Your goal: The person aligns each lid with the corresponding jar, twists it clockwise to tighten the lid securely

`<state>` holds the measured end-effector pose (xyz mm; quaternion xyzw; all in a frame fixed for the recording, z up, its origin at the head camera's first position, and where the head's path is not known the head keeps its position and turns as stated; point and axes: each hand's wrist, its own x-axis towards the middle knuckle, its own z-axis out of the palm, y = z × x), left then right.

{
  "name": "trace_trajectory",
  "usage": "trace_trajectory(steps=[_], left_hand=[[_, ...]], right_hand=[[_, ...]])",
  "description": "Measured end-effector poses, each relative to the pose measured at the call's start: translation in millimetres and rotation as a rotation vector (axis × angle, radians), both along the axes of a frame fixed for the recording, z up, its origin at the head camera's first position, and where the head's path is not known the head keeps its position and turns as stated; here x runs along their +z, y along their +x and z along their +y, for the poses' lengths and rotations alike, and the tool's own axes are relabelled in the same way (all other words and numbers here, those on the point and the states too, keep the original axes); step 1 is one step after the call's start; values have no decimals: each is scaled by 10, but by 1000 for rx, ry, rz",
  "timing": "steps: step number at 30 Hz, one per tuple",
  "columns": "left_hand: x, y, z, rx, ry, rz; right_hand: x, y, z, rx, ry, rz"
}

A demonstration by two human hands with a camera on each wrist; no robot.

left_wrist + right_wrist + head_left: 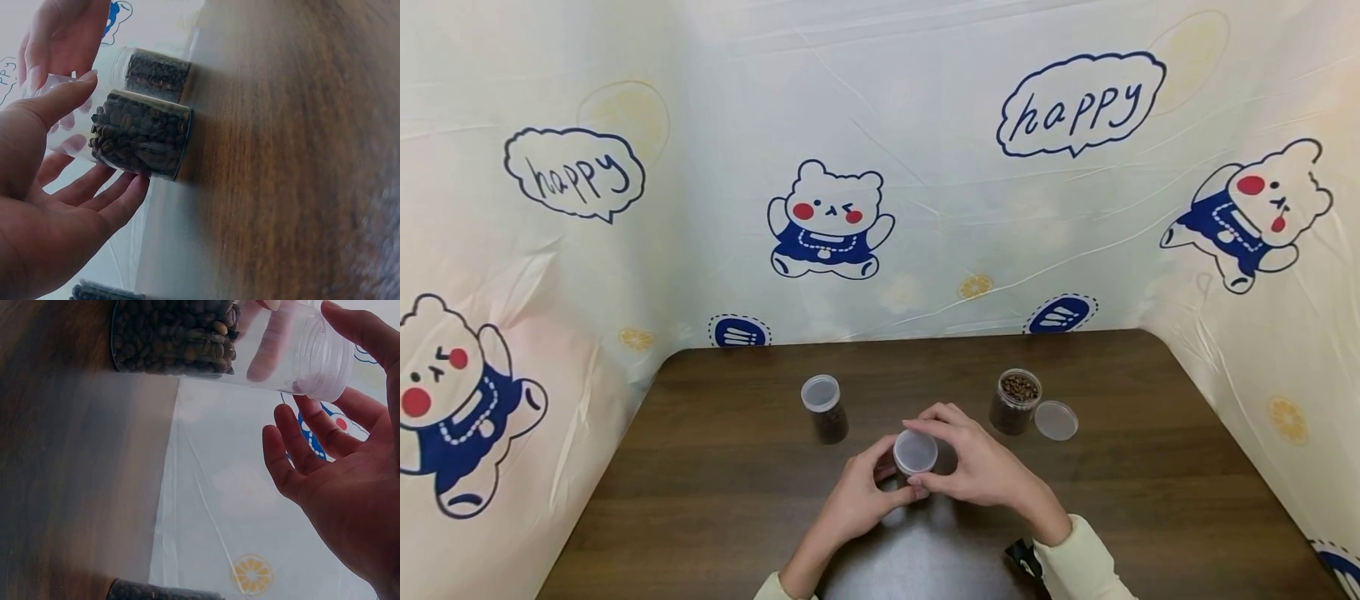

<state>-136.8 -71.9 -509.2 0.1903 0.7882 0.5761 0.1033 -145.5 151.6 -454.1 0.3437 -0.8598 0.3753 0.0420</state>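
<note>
A clear jar (140, 134) partly filled with dark coffee beans stands upright on the table in front of me. Its translucent lid (915, 451) is on top. My left hand (861, 500) grips the jar's side, thumb on the near side and fingers around the far side. With thumb and index finger, my right hand (985, 467) pinches the rim of the lid, while its other fingers extend loosely, as the right wrist view shows. The jar's lower part is hidden by the hands in the head view.
A lidded jar of dark beans (825, 410) stands at the back left. At the back right is an uncovered jar of coffee beans (1017, 402), with a loose lid (1056, 421) lying beside it. A printed curtain (940, 192) borders the brown table (715, 500).
</note>
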Motion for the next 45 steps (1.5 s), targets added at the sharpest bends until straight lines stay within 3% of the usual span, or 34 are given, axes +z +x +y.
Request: trace_trajectory(steps=[28,36,45], left_hand=[[-6,16,-3,3,6,11],[-17,16,1,-7,13,-7],[-10,13,-5,-7,13,4]], right_hand=[[27,-3,-19,12,7,-1],[-42,4,-35,-9,-48,-2],[-111,32,-94,-87,-92,31]])
